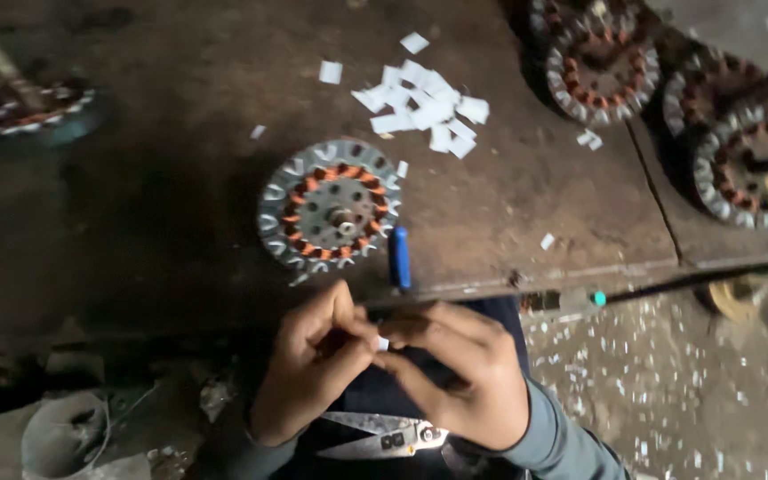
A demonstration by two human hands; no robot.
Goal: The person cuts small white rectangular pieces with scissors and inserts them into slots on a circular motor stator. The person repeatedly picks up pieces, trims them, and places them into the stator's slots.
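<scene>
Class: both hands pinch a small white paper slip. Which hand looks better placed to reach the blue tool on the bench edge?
Probably the right hand: the blue tool lies just above its fingertips, while the left hand sits further aside. Both pinch the paper slip.

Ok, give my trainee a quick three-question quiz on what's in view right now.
1. True or false: the scissors lie on the workbench beside the pile of paper slips.
2. What do the left hand and right hand pinch between them?
A) a small white paper slip
B) a copper wire
C) a screw
3. Which thing lies right of the nearest wound stator, at the bench edge?

Key:
1. False: they lie in the person's lap, below the hands.
2. A
3. The blue tool handle.
</scene>
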